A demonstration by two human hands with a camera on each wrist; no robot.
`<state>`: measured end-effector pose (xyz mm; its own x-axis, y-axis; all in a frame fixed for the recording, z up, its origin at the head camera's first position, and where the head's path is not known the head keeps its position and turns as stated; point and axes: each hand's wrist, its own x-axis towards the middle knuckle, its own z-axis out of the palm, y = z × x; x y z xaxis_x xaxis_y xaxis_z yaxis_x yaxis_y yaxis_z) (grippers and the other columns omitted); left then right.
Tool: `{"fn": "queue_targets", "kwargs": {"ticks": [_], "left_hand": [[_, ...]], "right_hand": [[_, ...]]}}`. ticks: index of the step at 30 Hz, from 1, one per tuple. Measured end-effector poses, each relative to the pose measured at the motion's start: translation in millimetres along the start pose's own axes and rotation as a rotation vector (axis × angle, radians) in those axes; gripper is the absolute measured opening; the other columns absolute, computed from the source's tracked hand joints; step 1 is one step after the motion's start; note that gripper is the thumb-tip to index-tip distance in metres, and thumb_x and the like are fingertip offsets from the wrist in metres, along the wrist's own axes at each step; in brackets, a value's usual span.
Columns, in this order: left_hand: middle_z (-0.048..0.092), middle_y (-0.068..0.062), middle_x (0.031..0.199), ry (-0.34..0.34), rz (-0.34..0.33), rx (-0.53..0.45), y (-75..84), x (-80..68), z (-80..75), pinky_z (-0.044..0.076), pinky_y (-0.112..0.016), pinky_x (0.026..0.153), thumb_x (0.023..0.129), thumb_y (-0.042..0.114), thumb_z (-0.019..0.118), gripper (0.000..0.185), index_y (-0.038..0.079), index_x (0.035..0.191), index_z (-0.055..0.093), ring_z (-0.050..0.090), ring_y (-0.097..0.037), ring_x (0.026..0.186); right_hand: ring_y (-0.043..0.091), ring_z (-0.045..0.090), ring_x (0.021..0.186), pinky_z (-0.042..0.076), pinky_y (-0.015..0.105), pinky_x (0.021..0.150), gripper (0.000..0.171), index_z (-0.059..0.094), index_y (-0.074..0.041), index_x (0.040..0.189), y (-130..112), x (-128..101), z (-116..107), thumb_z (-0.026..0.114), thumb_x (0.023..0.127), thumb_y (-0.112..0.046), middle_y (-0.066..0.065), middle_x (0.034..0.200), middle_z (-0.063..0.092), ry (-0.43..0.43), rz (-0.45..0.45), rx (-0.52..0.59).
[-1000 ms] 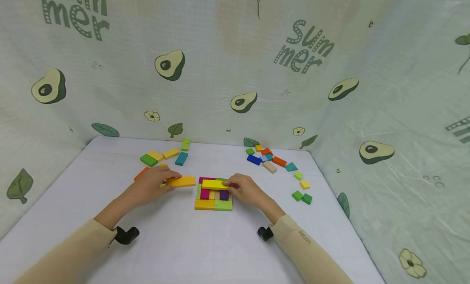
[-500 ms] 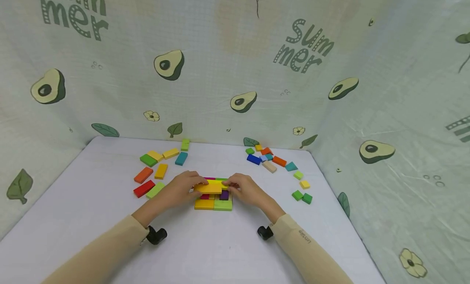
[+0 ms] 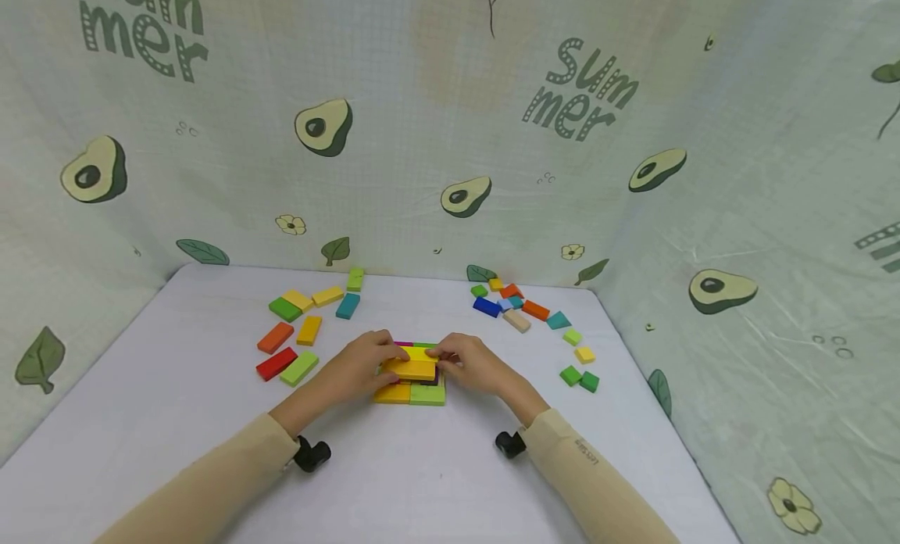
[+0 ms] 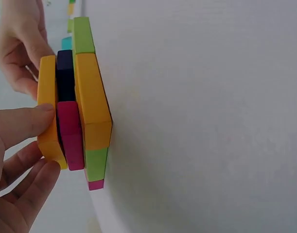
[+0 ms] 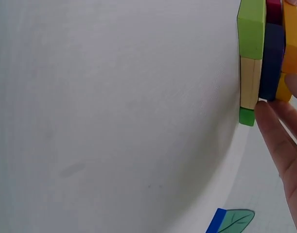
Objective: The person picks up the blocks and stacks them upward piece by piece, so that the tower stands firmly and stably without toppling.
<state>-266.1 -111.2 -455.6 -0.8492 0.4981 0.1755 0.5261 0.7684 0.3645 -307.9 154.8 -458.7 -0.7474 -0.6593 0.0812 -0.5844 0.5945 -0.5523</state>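
Note:
My left hand [image 3: 358, 368] grips an orange-yellow block [image 3: 415, 370] by its left end, thumb and fingers on either side. In the left wrist view this block lies along a magenta block [image 4: 70, 136] and a dark purple block [image 4: 65, 80]. Right behind it, a brighter yellow block [image 3: 422, 354] spans the top of the small layered stack, and my right hand [image 3: 476, 364] pinches its right end. The stack's bottom layer shows a lime block [image 3: 427, 395] and another orange-yellow block [image 4: 94, 97] in front. The hands partly hide the middle of the stack.
Loose blocks lie at the left, among them a red one [image 3: 276, 364], an orange one [image 3: 275, 338] and a teal one [image 3: 348, 306]. More are scattered at the right, including a dark blue block [image 3: 487, 306] and green cubes [image 3: 589, 381]. A printed cloth [image 3: 394, 137] hangs behind the table.
My left hand has carried the orange-yellow block rightward from beside the stack to its top, in front of the bright yellow block. My right hand has stayed at the yellow block's end.

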Motion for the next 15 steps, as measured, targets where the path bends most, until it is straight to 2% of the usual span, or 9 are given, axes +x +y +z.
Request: {"fn": "queue_targets", "kwargs": {"ticks": [7,11,15], "left_hand": [[0.061,0.003,0.104,0.010,-0.051,-0.012,0.4,1.7,3.2,0.054,-0.029,0.084,0.090,0.024,0.088,0.036,0.015,0.123,0.078,0.053,-0.014,0.091],[0.061,0.002,0.105,0.012,-0.076,-0.024,0.5,2.0,4.5,0.055,-0.028,0.085,0.089,0.026,0.089,0.041,0.015,0.126,0.076,0.053,-0.013,0.091],[0.062,-0.001,0.115,0.027,-0.105,-0.064,0.3,1.1,5.1,0.058,-0.029,0.089,0.087,0.026,0.091,0.048,0.015,0.130,0.074,0.056,-0.014,0.094]], "right_hand": [[0.016,0.066,0.113,0.057,0.034,0.104,0.032,0.072,-0.008,0.134,-2.3,-1.5,-1.6,0.065,0.103,-0.010,0.002,0.125,0.069,-0.040,0.018,0.042],[0.020,0.066,0.116,0.056,0.037,0.106,0.037,0.070,-0.009,0.136,-4.1,-4.0,-1.9,0.071,0.100,-0.019,0.002,0.127,0.067,-0.054,0.023,0.065],[0.021,0.066,0.116,0.057,0.037,0.105,0.046,0.069,-0.010,0.138,-4.9,-6.0,-1.9,0.079,0.097,-0.029,0.002,0.127,0.067,-0.055,0.011,0.061]]}}
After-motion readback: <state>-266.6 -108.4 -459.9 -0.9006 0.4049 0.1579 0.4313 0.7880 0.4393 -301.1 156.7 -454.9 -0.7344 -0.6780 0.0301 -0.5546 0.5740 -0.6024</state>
